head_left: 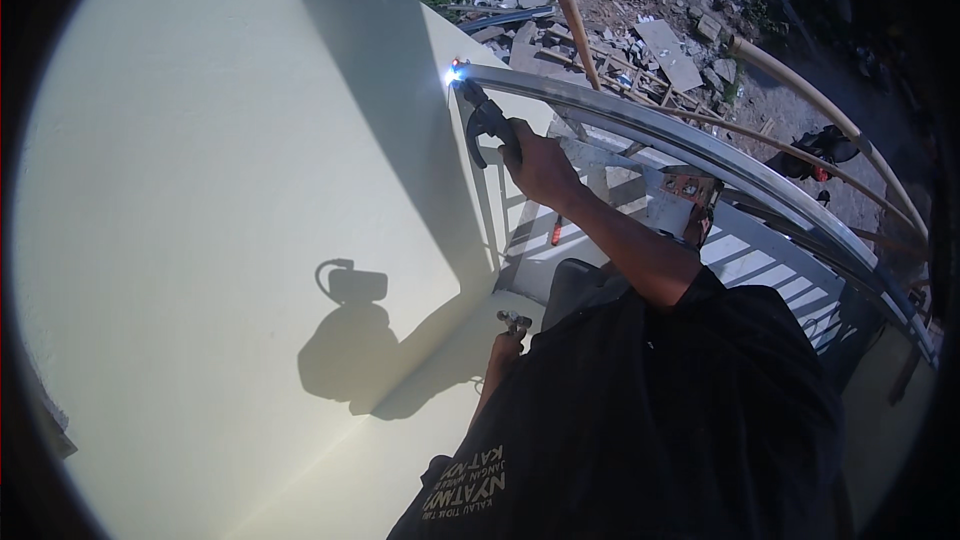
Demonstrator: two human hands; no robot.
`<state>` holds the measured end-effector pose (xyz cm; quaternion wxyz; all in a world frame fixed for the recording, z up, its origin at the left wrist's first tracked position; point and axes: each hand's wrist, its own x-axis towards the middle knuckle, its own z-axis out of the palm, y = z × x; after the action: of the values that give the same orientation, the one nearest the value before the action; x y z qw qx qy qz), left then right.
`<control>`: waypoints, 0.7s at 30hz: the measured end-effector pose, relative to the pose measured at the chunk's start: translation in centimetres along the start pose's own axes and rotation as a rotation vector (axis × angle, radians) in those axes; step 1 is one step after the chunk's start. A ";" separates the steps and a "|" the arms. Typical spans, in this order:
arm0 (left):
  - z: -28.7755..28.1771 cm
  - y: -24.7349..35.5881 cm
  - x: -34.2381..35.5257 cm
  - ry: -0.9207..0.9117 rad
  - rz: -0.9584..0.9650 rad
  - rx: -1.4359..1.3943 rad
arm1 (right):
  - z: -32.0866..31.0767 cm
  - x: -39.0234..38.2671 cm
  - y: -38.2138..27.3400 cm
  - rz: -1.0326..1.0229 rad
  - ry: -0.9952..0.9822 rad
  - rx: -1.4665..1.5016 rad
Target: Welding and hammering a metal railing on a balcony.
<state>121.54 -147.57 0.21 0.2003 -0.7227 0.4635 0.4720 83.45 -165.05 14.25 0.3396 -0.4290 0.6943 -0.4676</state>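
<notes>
My right hand [543, 170] is wrapped round the black handle of a welding electrode holder [488, 123]. A bright bluish-white arc [455, 74] glows at its tip, where the end of a curved metal top rail [640, 123] meets the pale yellow wall [220, 140]. Lower down, close to my body, my left hand [505, 348] is closed on a small hammer-like tool, whose metal head [515, 320] shows above the fingers. The rest of that tool is hidden by the hand.
Below the rail, a red-handled tool [556, 231] lies on the pale floor, crossed by striped railing shadows. A worn reddish box [690, 188] stands near the railing. Beyond are bamboo poles [570, 10] and, far below, rubble and boards [670, 52].
</notes>
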 end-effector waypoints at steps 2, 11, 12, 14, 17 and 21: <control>-0.5 0.6 -0.7 0.039 -0.010 0.018 | -0.1 -0.6 -0.3 0.030 0.002 0.054; -1.5 1.1 -1.3 -0.008 -0.080 -0.019 | 0.1 -1.0 -1.0 0.034 -0.002 0.034; -1.5 1.0 -1.2 -0.024 -0.053 -0.013 | 0.2 -0.9 -1.0 0.006 0.004 0.049; -1.6 0.7 -0.8 -0.038 -0.026 -0.006 | 0.2 -0.6 -1.0 0.060 -0.018 0.017; -1.6 0.3 -0.5 0.000 -0.032 -0.009 | 0.3 -0.4 -1.0 0.040 -0.014 0.025; -1.8 0.1 -0.5 -0.014 -0.055 0.012 | 0.5 -0.2 -1.0 0.037 -0.007 0.023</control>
<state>122.24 -148.67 1.52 0.2210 -0.7307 0.4447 0.4685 84.29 -165.22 15.02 0.3556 -0.4136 0.6955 -0.4677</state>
